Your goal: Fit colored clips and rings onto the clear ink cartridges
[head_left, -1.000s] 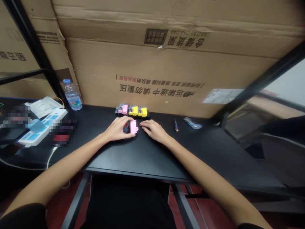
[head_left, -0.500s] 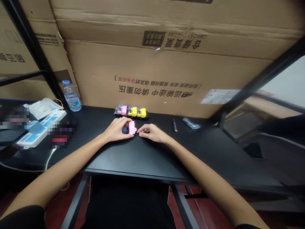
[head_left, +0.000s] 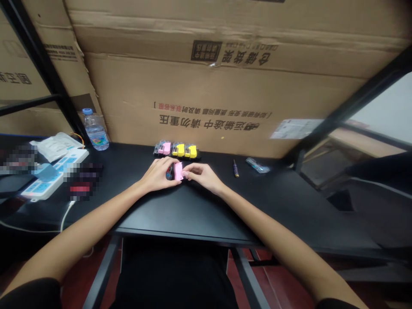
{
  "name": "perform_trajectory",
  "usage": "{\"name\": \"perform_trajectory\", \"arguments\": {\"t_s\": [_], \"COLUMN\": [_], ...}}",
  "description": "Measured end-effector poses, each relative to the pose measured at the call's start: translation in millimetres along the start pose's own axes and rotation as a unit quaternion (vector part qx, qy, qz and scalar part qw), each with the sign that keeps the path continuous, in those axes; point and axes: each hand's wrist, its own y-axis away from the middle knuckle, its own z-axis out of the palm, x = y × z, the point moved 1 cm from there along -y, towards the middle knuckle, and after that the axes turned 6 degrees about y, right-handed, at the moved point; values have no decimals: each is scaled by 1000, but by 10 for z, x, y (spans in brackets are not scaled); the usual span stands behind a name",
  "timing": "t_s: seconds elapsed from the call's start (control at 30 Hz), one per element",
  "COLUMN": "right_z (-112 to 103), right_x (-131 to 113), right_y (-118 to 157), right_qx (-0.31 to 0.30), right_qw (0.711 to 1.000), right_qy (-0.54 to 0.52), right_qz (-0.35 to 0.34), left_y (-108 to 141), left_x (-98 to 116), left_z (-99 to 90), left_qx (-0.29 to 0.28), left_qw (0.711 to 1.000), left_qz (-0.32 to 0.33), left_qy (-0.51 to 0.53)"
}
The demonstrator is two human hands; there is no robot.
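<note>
- Mid-width on the black desk (head_left: 193,214), back from its front edge, both hands meet over a dark cartridge (head_left: 170,172) fitted with a pink clip (head_left: 178,171).
- The left hand (head_left: 157,175) is clenched around the dark body; the right hand (head_left: 202,177) grasps the clip's right side with its fingertips (head_left: 186,168).
- The clip's long axis runs roughly front to back, its dark body to the left; which way the cartridge's own axis lies is hidden.
- The step looks like working the clip on the cartridge; the next move seems to call for a steady left grip.
- Near the far edge stand three more cartridges (head_left: 178,149), one pink-clipped, two yellow.
</note>
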Motion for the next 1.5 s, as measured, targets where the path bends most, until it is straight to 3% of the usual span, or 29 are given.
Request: {"name": "perform_trajectory", "arguments": {"t_s": [0.3,0.6,0.93,1.5], "right_z": [62,110,19,59], "right_x": [46,28,24,168], "right_y": [-8,-4,9,-27], "right_qx": [-1,38,81,20], "right_qw": [1000,998,996,999], "right_qy": [-11,-49,-42,-34], "right_qz": [-8,-23,-20,-9], "left_y": [-6,-6,-4,5], "left_x": [-1,27,41,75], "left_z": [12,21,-12,28], "left_qx": [6,12,14,16], "left_qw": [1000,1000,1000,999], "left_qz": [12,18,19,32], "left_qy": [0,5,-3,18]}}
